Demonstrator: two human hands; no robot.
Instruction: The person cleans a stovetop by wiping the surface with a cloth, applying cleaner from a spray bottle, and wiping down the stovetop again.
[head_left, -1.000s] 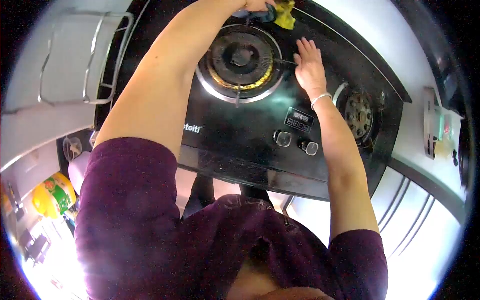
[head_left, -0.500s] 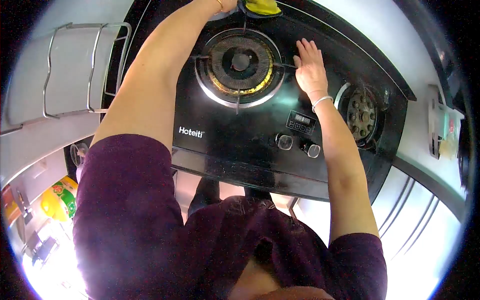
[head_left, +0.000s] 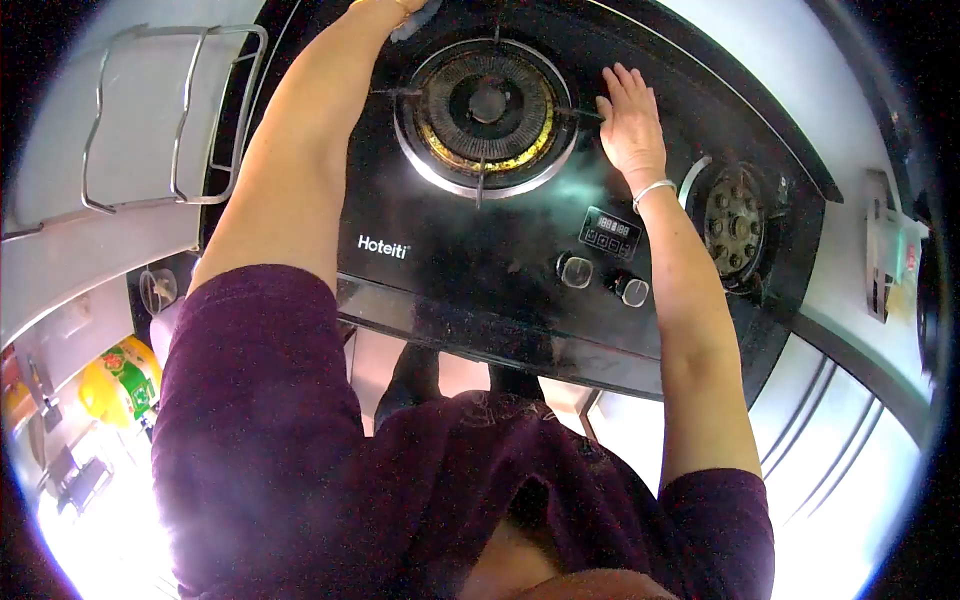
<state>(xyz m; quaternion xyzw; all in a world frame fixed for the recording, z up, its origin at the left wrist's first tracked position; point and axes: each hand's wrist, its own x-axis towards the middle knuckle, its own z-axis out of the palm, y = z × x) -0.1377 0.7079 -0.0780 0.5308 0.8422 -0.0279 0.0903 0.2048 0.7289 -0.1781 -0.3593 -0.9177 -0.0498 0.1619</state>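
Resting the left hand (head_left: 410, 5) at a grey cloth (head_left: 416, 20) toward the cooktop's (head_left: 470, 250) far left corner, cut off above, so cannot tell whether pinching or spread. Laying the right hand (head_left: 634, 130) flat, thumb apart, between large burner (head_left: 488, 102) and small burner (head_left: 735, 225). Beyond the left edge, showing a yellow-and-green package (head_left: 120, 385) with indiscernible contents.

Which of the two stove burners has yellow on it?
The bigger burner, left of the right hand: a yellow band curves along its near side. The smaller burner, right of that forearm, shows none.
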